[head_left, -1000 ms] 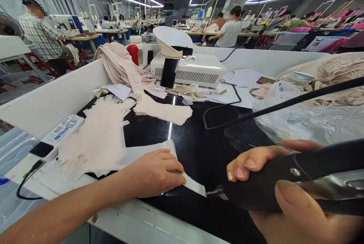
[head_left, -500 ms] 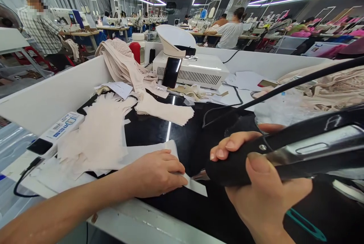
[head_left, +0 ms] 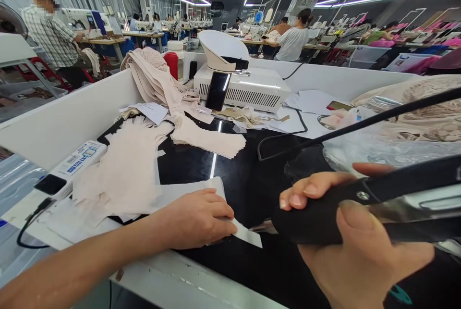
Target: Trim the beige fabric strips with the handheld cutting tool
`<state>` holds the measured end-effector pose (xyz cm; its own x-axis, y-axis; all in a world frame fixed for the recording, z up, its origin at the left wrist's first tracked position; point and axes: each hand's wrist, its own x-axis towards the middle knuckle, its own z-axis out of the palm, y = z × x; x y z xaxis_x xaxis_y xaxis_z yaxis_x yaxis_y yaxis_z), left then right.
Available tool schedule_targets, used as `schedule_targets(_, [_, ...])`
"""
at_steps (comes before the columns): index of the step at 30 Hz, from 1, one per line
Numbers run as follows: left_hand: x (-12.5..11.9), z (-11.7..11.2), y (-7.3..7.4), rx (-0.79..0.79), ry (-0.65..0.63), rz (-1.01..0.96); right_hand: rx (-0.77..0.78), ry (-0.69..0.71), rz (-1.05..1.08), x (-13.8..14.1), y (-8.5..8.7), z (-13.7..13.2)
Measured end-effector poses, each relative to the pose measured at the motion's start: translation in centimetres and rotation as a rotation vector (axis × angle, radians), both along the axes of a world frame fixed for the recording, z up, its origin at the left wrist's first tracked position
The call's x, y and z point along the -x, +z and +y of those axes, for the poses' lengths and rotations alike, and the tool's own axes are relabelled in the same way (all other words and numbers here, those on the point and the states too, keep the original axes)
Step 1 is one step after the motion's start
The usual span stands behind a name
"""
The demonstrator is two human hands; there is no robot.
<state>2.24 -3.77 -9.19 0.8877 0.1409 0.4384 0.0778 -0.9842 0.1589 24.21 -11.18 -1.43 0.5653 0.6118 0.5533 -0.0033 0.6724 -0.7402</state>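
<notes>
My left hand (head_left: 196,217) lies flat, palm down, on a pale fabric strip (head_left: 250,237), pressing it against the black tabletop near the front edge. Its fingers are close together, and the thumb is partly hidden. My right hand (head_left: 360,232) is wrapped round a thick black corded hand tool (head_left: 317,217) with a metal lever along its side. The tool's narrow metal tip points left, close to the strip's right end; whether it touches the strip I cannot tell. A pile of pale pink fabric pieces (head_left: 122,169) lies left of my left hand.
A stack of beige fabric (head_left: 205,138) lies beyond my hands. Behind it stand a phone (head_left: 218,90) and a vented white box (head_left: 248,90). A black cable (head_left: 378,119) crosses at right, before plastic-bagged fabric (head_left: 406,112). A white device (head_left: 75,162) sits at left.
My right hand and the black hand tool have shifted right and slightly down, the tip drawing away from my left fingers. My left hand and the strip have stayed in place.
</notes>
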Motion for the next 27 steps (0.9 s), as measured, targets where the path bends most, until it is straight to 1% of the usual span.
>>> schedule_targets(2, [0.27,0.10,0.14,0.009,0.001,0.009,0.003,-0.015,0.003,-0.02,-0.06,-0.13])
schedule_targets(9, [0.55,0.24,0.58,0.029,-0.011,-0.034,0.010,0.013,0.021,0.20,-0.14,-0.06])
schedule_targets(14, [0.54,0.15,0.53,0.028,-0.006,0.016,-0.006,-0.006,0.000,0.24,0.07,0.13])
schedule_targets(17, [0.52,0.11,0.47,0.027,-0.001,0.028,0.012,-0.011,-0.011,0.27,0.11,0.07])
schedule_targets(23, [0.14,0.49,0.14,0.016,-0.007,0.030,0.016,0.028,0.025,0.45,-0.01,-0.41])
schedule_targets(27, [-0.21,0.57,0.28,0.024,-0.008,0.024,-0.005,0.059,-0.003,0.80,-0.03,-0.51])
